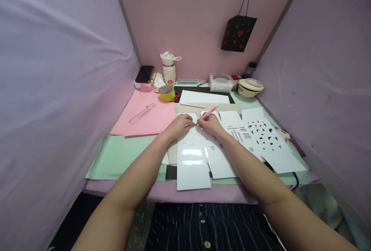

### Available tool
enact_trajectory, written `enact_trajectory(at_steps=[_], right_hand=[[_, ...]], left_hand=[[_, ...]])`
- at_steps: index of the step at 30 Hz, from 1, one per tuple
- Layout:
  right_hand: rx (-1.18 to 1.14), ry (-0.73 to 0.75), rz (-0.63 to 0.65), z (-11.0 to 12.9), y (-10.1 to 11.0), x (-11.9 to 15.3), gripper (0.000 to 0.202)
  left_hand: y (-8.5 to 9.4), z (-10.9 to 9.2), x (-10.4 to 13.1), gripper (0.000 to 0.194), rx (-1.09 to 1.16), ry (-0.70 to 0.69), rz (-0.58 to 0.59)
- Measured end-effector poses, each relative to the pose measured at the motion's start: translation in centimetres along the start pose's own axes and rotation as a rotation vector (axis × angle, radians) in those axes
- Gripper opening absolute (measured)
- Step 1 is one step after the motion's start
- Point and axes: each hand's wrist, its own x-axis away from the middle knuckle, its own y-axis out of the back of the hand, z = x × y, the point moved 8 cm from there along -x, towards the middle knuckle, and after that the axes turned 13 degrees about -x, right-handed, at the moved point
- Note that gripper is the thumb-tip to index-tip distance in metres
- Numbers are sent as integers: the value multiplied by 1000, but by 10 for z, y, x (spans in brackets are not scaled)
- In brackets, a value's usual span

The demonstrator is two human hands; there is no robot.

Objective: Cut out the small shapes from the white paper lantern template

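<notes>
My right hand (211,124) is closed around a pink pen-like tool (210,112), its tip down near the top of a glossy white sheet (193,168). Faint marks show on that sheet's upper part. My left hand (182,126) lies flat on the same sheet's upper left, fingertips close to the tool's tip. Under my right forearm is a second white sheet (222,166) with heart cutouts. Farther right lies a white sheet (268,137) pierced by many small angular holes.
Pink paper (139,117) with a ruler (142,113) lies left. Behind are yellow tape (167,93), red-handled scissors (177,95), a bottle (169,71), a plastic box (221,83) and a lidded bowl (249,88). A black lantern (239,33) hangs above.
</notes>
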Motion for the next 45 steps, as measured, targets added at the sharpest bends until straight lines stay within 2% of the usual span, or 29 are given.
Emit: enact_trajectory(at_steps=[14, 25, 29, 34, 45], right_hand=[[20, 42, -11, -1, 0, 1, 10], [37, 45, -13, -1, 0, 1, 9], [14, 46, -17, -1, 1, 1, 10], [14, 44, -8, 0, 1, 2, 10], [24, 56, 8, -2, 0, 1, 9]], left_hand=[[-2, 1, -2, 28, 5, 2, -11], [-2, -2, -2, 32, -10, -15, 10], [-1, 0, -1, 32, 14, 18, -17], [0, 2, -1, 20, 67, 83, -64], [-5, 8, -2, 14, 112, 128, -54]])
